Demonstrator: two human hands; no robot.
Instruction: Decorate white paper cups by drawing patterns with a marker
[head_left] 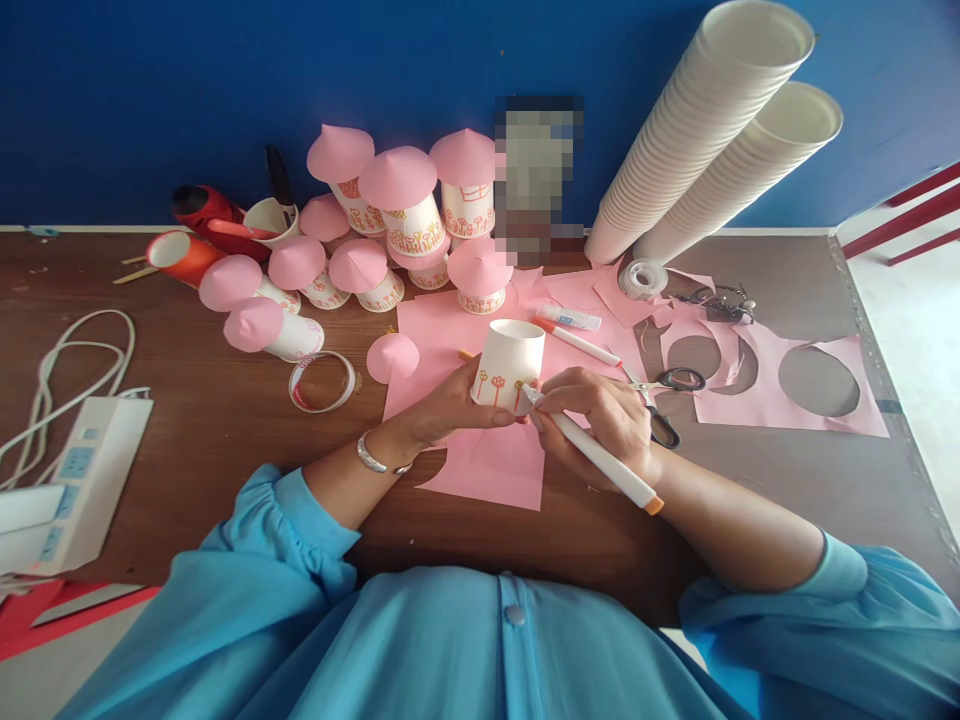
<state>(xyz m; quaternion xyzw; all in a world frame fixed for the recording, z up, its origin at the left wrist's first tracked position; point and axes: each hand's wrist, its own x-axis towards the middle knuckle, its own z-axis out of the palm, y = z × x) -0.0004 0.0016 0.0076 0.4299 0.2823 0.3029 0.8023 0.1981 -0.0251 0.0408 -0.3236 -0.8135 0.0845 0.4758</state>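
Observation:
My left hand (450, 405) is wrapped round the lower part of a white paper cup (510, 350), which stands mouth-up in it. Small flowers with red stems and yellow or red heads are drawn along the cup's lower side. In my right hand (607, 420) is a white marker (604, 462) with an orange end, its tip against the cup's drawn side. Pink paper (495, 475) lies beneath both hands. A small pink paper cone (393, 357) sits left of the cup. Behind it lie an orange-and-white marker (585, 345) and a glue stick (568, 317).
Decorated cups with pink cone roofs (397, 180) stand in a group at the back left. Scissors (664, 385) and cut pink paper (757, 400) lie to the right, near tall cup stacks (705, 120). A tape roll (322, 382) and a power strip (90, 480) are left.

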